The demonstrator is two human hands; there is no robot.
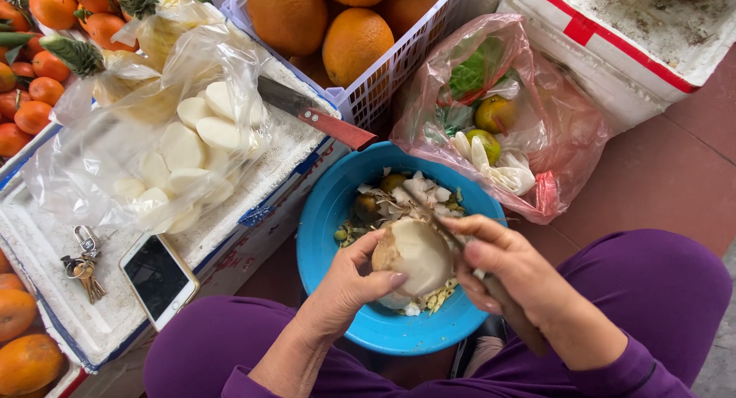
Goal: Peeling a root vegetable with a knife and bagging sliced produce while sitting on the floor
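Reddish floor tiles lie under one blue bowl (326, 214) at lower centre, where the left hand (349, 287) cups a pale, half-peeled round root (414, 256) and the right hand (510, 271) grips a peeler (429, 210) against it. Upper left, one clear bag (100, 164) holds white peeled pieces; one pink bag (560, 122) sits upper right.

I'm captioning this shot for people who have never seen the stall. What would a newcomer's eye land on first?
First the bright blue bowl at centre, where the left hand holds a pale, half-peeled root over the peelings while the right hand works a knife against it. To the upper left, a clear bag of white peeled pieces lies on a foam box beside a red-handled knife. Large oranges fill a white basket at the top.
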